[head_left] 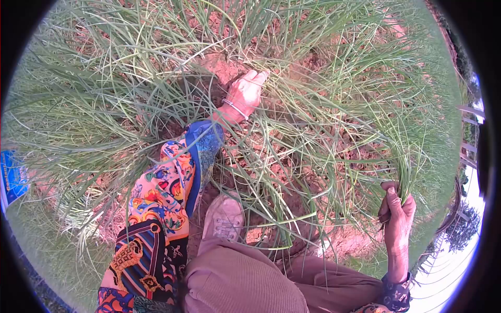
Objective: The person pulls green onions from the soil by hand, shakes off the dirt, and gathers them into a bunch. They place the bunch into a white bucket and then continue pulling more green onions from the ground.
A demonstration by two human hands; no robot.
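Note:
My left hand, with a pale bangle at its wrist, reaches down to the soil among long, thin, grass-like green plants. Its fingers are closed around stems near the base of a clump; the fingertips are partly hidden. Off to the right, my right hand grips a bunch of the same green plants. The leaves of that bunch point up and away, and its lower ends lie inside the fist.
Reddish bare soil shows between the clumps. My pale shoe is planted among the leaves, below my left forearm. A blue printed packet or sign stands at the left edge. Dense green growth surrounds me.

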